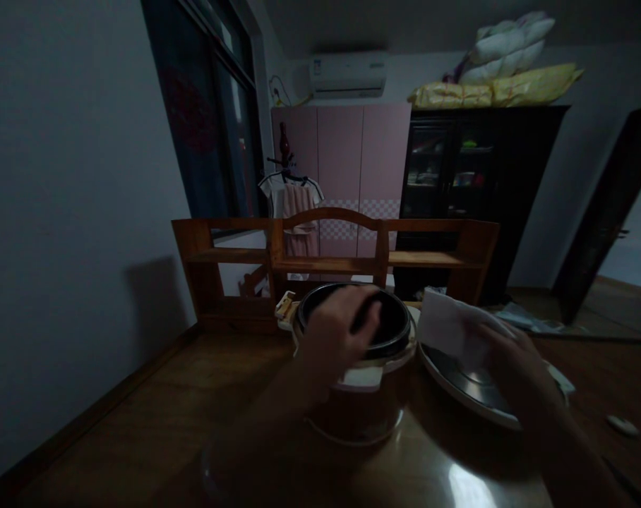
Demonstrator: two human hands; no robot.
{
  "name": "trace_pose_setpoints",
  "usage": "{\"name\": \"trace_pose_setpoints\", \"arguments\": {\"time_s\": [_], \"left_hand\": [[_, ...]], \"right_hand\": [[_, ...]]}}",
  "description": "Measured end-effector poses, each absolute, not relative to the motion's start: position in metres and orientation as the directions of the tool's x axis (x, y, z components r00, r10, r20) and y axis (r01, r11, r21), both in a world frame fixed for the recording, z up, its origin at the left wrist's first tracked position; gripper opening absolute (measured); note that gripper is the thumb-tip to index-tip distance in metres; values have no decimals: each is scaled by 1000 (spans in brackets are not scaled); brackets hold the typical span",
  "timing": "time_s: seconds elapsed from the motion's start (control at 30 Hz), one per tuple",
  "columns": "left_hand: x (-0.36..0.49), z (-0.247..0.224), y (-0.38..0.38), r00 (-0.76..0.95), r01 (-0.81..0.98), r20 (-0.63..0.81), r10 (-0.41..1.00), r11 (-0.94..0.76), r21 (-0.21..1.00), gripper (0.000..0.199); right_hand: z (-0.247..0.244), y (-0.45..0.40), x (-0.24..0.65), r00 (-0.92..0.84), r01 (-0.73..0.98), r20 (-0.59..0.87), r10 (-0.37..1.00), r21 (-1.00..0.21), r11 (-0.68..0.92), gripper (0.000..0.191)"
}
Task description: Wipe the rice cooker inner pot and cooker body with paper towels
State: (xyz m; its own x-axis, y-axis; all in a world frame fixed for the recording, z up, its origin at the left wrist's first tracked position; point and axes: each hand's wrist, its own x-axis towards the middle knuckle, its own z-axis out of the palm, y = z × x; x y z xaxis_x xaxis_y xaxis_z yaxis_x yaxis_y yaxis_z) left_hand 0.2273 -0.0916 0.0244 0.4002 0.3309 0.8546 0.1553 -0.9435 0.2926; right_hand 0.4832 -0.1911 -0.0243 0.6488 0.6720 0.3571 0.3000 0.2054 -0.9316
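Observation:
A rice cooker (363, 413) with a dark inner pot (392, 321) stands on the wooden table, its top uncovered. My left hand (346, 321) hovers over the pot's opening, fingers curved and thumb apart, with nothing visible between them. To the right, my right hand (511, 356) is closed on a white cloth or paper wipe (442, 328); which of the two I cannot tell. Beneath that wipe lies a round lid (474, 395) with a metallic inner face turned up. Some motion blur softens both hands.
A small pale object (622, 425) lies on the table's right side. Behind the cooker rises a wooden shelf unit (331, 264). The wall (82, 212) borders the table on the left. Farther back are a pink wardrobe (339, 152) and a dark cabinet (526, 162).

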Motion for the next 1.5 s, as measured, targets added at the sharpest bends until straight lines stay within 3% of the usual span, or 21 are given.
{"name": "trace_pose_setpoints", "arguments": {"time_s": [0.1,0.2,0.3,0.43,0.57,0.9,1.27,1.4,1.5], "left_hand": [[202,42,-25,281,391,845,455,-858,332,25],[186,39,27,380,592,719,581,-750,293,21],[176,24,54,497,681,535,683,-689,248,21],[171,7,69,509,730,446,736,-644,229,22],[173,5,77,518,782,365,773,-602,164,26],[179,14,79,548,814,228,804,-576,74,33],[183,16,71,516,832,257,817,-550,80,26],[180,16,73,496,825,270,826,-545,153,24],[179,22,78,489,799,256,834,-546,252,33]], "right_hand": [[2,-162,519,569,552,539,621,-810,197,36],[20,-129,542,527,756,617,585,-655,10,42],[25,-99,548,473,791,493,730,-603,-105,38],[16,-72,536,409,808,278,869,-552,-204,49],[9,-61,520,357,835,138,924,-490,-249,42],[10,-56,505,317,901,129,940,-349,-256,32],[6,-60,498,353,877,180,918,-407,-257,29],[5,-60,500,367,842,194,910,-484,-237,31],[6,-59,505,385,807,213,898,-550,-216,31]]}}
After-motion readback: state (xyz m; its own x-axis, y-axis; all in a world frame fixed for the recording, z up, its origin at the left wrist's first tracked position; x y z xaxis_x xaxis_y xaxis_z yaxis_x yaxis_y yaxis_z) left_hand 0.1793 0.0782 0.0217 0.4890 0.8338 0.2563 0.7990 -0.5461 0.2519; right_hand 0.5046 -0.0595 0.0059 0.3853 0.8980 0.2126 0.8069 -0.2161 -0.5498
